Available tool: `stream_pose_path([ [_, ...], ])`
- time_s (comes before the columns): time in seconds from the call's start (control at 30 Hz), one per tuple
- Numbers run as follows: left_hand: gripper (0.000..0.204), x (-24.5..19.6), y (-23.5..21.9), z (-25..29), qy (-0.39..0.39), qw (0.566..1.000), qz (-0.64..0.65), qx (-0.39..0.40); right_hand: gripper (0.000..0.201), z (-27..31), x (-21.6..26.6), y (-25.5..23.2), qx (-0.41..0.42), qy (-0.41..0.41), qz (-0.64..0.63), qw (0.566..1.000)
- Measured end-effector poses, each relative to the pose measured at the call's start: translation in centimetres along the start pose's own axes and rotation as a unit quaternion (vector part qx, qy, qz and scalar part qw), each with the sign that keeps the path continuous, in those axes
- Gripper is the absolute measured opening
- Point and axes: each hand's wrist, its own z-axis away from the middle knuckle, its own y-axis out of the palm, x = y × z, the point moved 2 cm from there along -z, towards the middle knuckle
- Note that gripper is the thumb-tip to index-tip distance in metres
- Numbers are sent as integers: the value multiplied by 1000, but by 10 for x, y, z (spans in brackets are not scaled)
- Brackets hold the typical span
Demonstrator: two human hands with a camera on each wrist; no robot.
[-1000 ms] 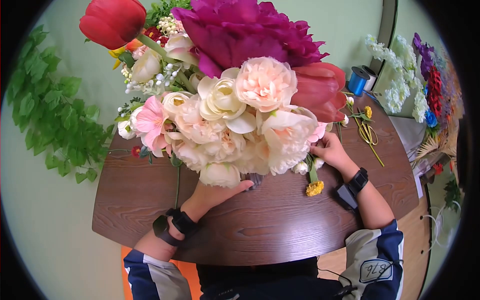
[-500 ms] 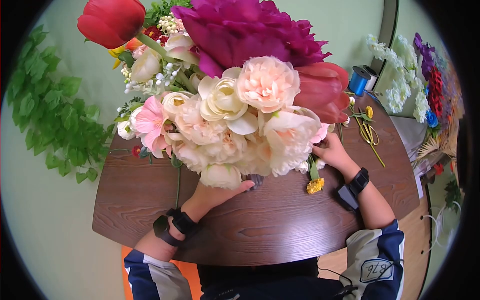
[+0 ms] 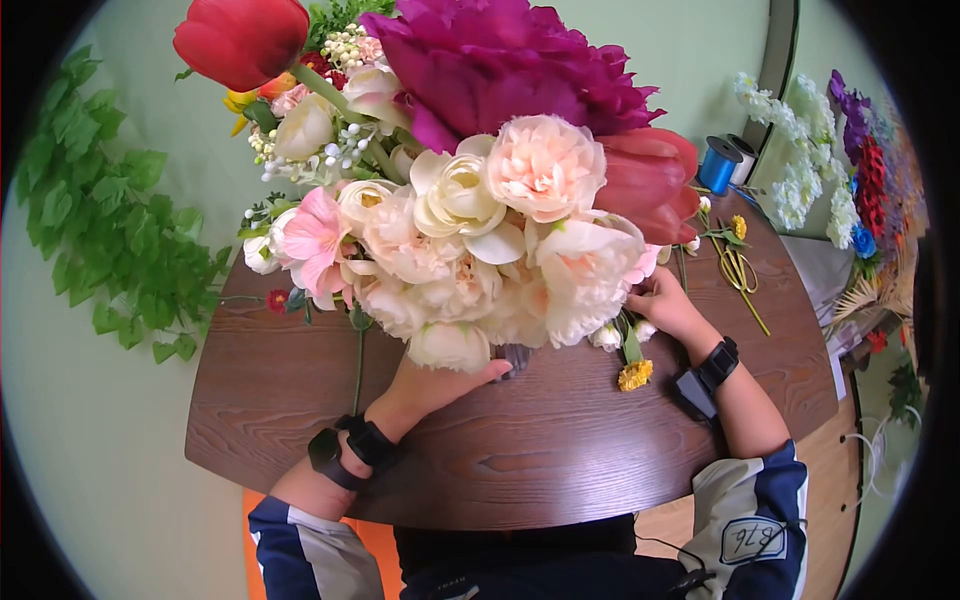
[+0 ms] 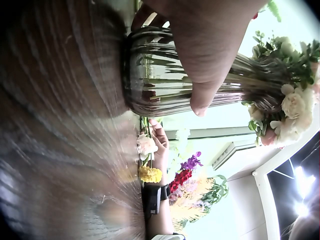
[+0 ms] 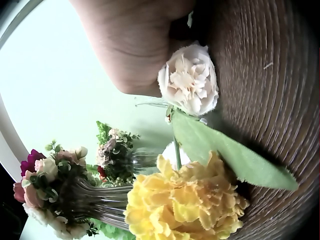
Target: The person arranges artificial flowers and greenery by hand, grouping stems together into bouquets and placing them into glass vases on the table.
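In the head view, my left hand (image 3: 435, 388) is at the foot of a big bouquet (image 3: 450, 260) of cream peonies, a magenta bloom (image 3: 510, 75) and red tulips (image 3: 240, 40). The left wrist view shows its thumb and fingers round a ribbed clear glass vase (image 4: 160, 102) with stems inside, standing on the table. To the vase's right, my right hand (image 3: 668, 303) is low over the table, thumb and fingers pinched at small flower stems. A yellow flower (image 3: 635, 376) and pale flowers (image 5: 189, 80) lie by this hand, with a green leaf (image 5: 225, 145). Its fingertips are partly hidden.
On the dark wooden table (image 3: 480, 470), gold-handled scissors (image 3: 738, 268) and blue ribbon spools (image 3: 718, 165) stand back right. A second, smaller vase (image 5: 145, 159) of flowers is behind the bouquet. Ivy (image 3: 110, 210) hangs left; more flowers (image 3: 865, 180) hang right.
The bouquet's blooms have shifted slightly right, mostly on the left side. The yellow and pale flowers have moved a little right along with my right hand. My left hand stays at the vase.
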Motion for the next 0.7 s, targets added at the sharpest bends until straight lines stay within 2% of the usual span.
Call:
stream_pose_path([
  [0.07, 31, -5, -5, 0, -31, 999, -6, 15, 30, -2, -3, -1, 5, -10, 1, 1000],
  [0.1, 54, -4, -6, 0, -147, 985, 54, 73, 30, -2, -4, 0, 5, -10, 2, 1000],
  [0.13, 83, -2, -5, 1, -259, 950, 115, 129, 31, -2, -5, 0, -1, -16, -16, 1000],
  [0.23, 82, -3, -5, 0, -276, 941, 129, 145, 33, -3, -6, -1, -22, -27, -33, 999],
  [0.3, 81, -1, -4, 1, -263, 948, 118, 133, 34, -4, -7, -1, -35, -36, -34, 998],
  [0.4, 79, 1, -3, 2, -235, 960, 103, 113, 27, -7, -15, -8, -101, -39, -39, 993],
  [0.5, 79, 5, -1, 4, -222, 963, 110, 108, 24, -7, -17, -12, -92, -5, -92, 991],
  [0.57, 79, 9, 1, 6, -222, 962, 118, 108, 23, -3, -4, -7, -85, 10, -76, 993],
  [0.63, 48, 7, 1, 6, -105, 992, 63, 32, 26, -1, -1, -4, -70, 27, -55, 996],
  [0.7, 48, 7, 1, 6, -105, 991, 70, 34, 28, -2, -5, -6, -53, 13, -61, 997],
])
